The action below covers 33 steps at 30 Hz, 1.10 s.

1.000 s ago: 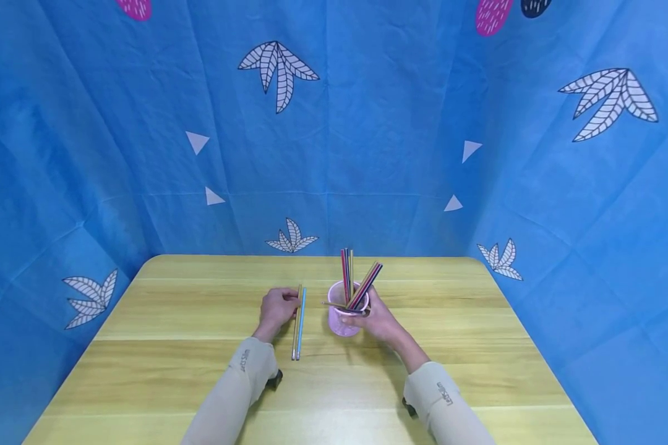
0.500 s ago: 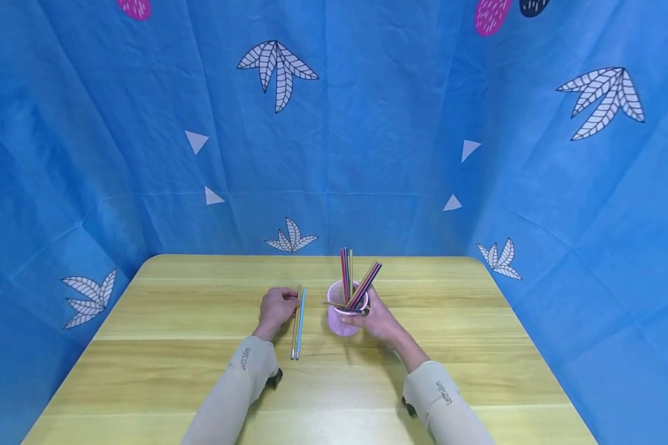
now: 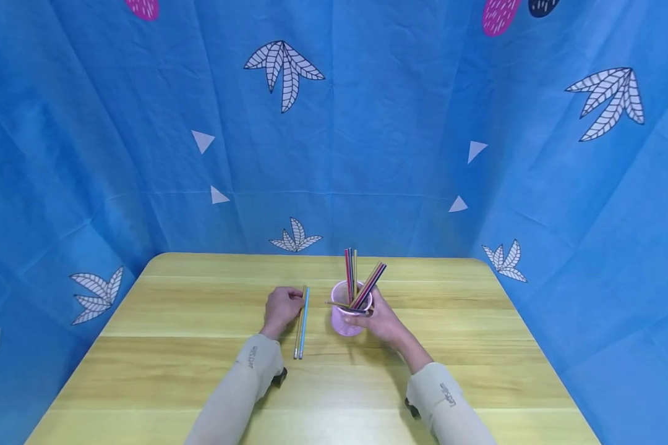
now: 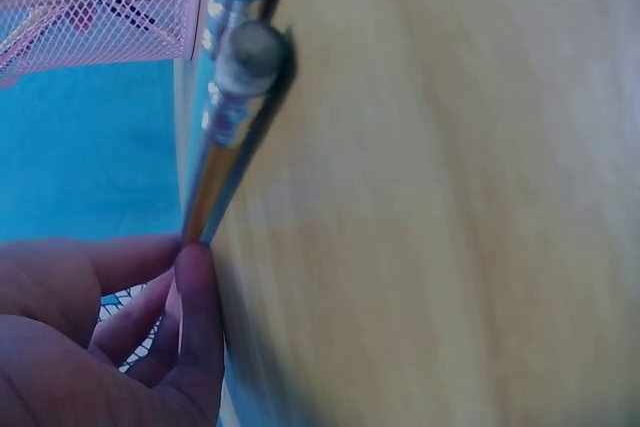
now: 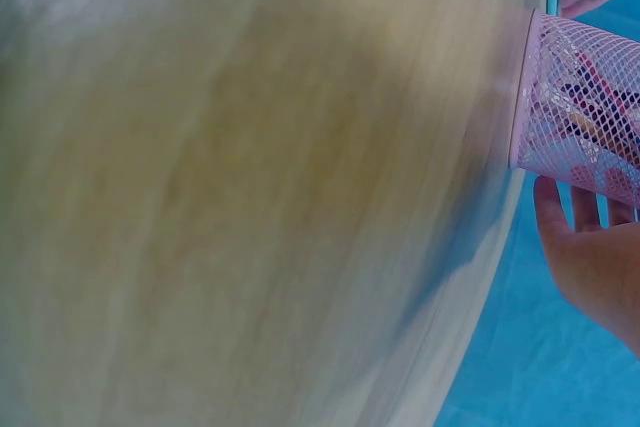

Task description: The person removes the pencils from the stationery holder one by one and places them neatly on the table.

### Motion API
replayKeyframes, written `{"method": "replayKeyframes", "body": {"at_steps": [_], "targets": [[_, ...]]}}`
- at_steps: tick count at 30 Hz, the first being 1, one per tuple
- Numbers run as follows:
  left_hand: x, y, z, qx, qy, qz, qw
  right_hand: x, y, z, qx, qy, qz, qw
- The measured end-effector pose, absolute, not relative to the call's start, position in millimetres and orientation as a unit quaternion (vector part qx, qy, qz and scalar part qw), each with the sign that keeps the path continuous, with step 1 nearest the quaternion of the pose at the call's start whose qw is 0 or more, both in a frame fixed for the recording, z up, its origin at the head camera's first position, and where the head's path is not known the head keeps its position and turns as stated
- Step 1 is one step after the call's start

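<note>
My left hand pinches a gold-coloured pencil between thumb and index finger. That pencil lies on the table beside a light blue pencil, their eraser ends pointing towards me in the head view. To the right of the pair stands a pink mesh pencil cup, upright on the table. My right hand grips the cup from its right side, with the thumb at the front. Several pencils lean inside the cup in different directions. One more pencil lies across near its rim.
The wooden table runs out to both sides and towards me. A blue patterned cloth hangs behind the table's back edge and along both sides.
The head view has shifted slightly, moving the whole scene a little to the right. Both hands, the two pencils and the cup keep their places relative to one another.
</note>
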State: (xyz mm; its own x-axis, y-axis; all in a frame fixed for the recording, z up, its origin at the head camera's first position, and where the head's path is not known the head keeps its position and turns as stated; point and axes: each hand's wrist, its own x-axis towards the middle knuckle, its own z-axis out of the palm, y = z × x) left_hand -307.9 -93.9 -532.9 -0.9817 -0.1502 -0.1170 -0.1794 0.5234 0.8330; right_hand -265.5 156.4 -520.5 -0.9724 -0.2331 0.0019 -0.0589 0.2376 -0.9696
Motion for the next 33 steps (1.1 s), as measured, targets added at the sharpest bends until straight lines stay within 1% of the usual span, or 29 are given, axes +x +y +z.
{"method": "replayKeyframes", "body": {"at_steps": [15,23,33], "targets": [[-307.7,-93.2,-533.9,-0.092,0.878,0.47,0.009,-265.7,156.1,-522.6,-0.088,0.782,-0.613,0.072],[-307.5,-93.4,-533.7,-0.096,0.877,0.47,0.015,-264.5,156.6,-520.8,-0.085,0.787,-0.607,0.072],[-305.2,-96.9,-533.3,-0.089,0.867,0.49,0.01,-263.3,156.8,-520.3,-0.086,0.788,-0.606,0.07]]}}
